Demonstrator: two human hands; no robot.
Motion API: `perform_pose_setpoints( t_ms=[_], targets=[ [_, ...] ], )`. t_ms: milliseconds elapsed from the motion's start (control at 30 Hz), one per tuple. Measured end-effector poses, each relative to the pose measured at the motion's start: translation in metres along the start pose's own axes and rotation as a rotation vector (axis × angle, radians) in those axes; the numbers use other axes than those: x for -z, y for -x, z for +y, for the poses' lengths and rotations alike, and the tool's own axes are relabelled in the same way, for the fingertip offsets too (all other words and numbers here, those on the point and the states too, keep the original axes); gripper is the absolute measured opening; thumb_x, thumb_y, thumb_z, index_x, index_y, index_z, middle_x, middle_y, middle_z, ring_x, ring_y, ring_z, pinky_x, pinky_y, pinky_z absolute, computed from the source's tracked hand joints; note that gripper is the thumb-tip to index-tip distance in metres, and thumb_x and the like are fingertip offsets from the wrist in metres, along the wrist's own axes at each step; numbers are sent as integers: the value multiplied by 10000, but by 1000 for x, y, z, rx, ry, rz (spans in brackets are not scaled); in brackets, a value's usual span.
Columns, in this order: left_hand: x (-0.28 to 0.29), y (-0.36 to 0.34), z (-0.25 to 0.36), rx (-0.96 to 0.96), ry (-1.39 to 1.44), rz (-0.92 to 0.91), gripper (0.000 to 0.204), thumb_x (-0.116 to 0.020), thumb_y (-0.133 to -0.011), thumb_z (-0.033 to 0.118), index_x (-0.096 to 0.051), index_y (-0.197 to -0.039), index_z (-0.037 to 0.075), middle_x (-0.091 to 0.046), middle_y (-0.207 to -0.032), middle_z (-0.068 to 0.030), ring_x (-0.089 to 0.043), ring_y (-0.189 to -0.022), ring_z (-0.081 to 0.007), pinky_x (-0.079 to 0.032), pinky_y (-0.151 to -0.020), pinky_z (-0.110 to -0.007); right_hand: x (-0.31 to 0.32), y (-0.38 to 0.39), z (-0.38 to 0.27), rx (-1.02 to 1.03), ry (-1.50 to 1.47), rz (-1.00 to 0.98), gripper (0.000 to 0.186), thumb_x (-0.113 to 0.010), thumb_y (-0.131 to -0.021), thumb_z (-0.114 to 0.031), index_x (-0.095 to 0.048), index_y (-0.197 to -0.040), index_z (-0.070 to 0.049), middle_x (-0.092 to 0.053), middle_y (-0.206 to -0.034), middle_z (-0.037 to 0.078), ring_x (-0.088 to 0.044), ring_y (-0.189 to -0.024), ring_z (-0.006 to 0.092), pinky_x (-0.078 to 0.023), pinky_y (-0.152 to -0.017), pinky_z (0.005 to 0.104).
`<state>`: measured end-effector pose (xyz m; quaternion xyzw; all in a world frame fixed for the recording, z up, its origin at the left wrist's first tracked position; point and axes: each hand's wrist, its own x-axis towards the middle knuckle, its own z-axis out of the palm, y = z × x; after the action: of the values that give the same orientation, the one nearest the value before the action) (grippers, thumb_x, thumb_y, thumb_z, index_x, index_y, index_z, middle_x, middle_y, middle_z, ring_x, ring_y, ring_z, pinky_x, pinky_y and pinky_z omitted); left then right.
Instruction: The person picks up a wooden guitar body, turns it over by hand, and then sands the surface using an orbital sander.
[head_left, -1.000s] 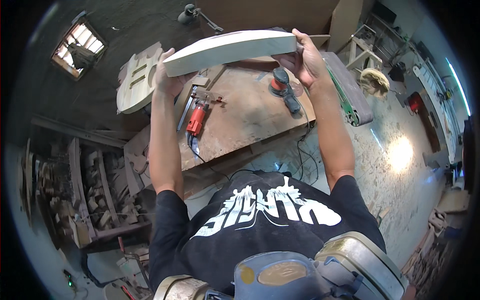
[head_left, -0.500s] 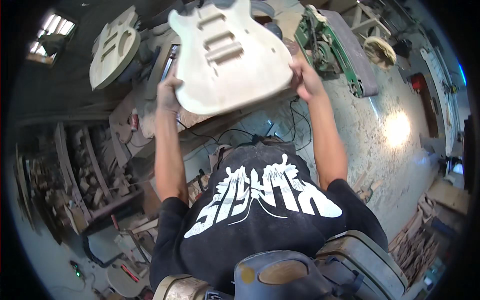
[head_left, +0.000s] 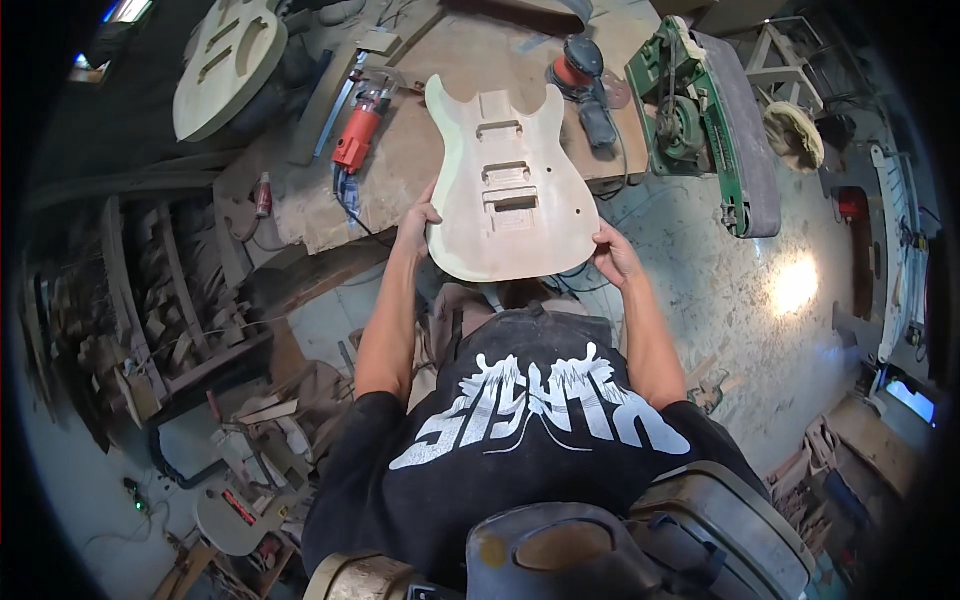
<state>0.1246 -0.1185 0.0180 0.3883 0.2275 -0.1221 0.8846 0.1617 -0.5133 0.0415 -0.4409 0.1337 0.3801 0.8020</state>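
Observation:
A pale, unfinished wooden electric guitar body (head_left: 525, 230) lies face up between my hands, with routed cavities down its middle and small holes at the right. My left hand (head_left: 420, 225) is closed on its lower left edge; my right hand (head_left: 612, 255) grips its lower right edge. The body overlaps the wooden workbench (head_left: 490, 50) from my view. Left of it on the bench lies a red router (head_left: 357, 137) with a clear base; to the upper right is a red and black sander (head_left: 590, 105).
A second guitar body (head_left: 225, 80) is at the upper left. A green belt sander (head_left: 680, 125) stands right of the bench. A rack of wood offcuts (head_left: 150, 290) fills the left side. Cables hang below the bench edge, and scraps lie on the floor (head_left: 760, 380).
The guitar body has turned from edge-on to face up and moved down toward me, both hands staying on it. The router and hand sander show again beside it.

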Motion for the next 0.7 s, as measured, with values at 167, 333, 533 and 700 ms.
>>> perform_pose_setpoints(
  t_ms=[167,333,533,700],
  targets=[
    [-22,-38,7,131,-80,65,1044,-474,-597,7,-376,-1635,61,-580,-1490,-175,-643,-1252,-299,-544,-1075,-409,26,-42,-8,12,28,39,599,-516,-953,-60,-440,-1542,18,-579,-1465,126,-605,-1288,216,-500,-1101,384],
    [-1,-73,15,-38,-308,186,929,-459,-671,-11,-453,-1597,59,-615,-1452,-160,-639,-1241,-275,-548,-1016,-350,9,-76,-31,1,242,99,613,-567,-968,-19,-432,-1566,-9,-645,-1371,106,-675,-1147,182,-562,-1001,343],
    [-41,-66,29,-125,-871,344,735,-516,-816,8,-517,-1550,34,-605,-1458,-215,-611,-1273,-269,-480,-1055,-342,23,-94,-13,87,464,260,559,-662,-969,-78,-537,-1511,-21,-713,-1049,38,-646,-890,94,-541,-788,273],
    [-55,-41,-27,-574,-1548,349,573,-547,-1010,193,-491,-1556,29,-425,-1613,-283,-446,-1472,-401,-355,-1206,-466,10,-95,10,378,1011,478,476,-689,-947,-100,-616,-1408,-8,-714,-1247,188,-706,-1106,340,-553,-955,474]
  ],
)
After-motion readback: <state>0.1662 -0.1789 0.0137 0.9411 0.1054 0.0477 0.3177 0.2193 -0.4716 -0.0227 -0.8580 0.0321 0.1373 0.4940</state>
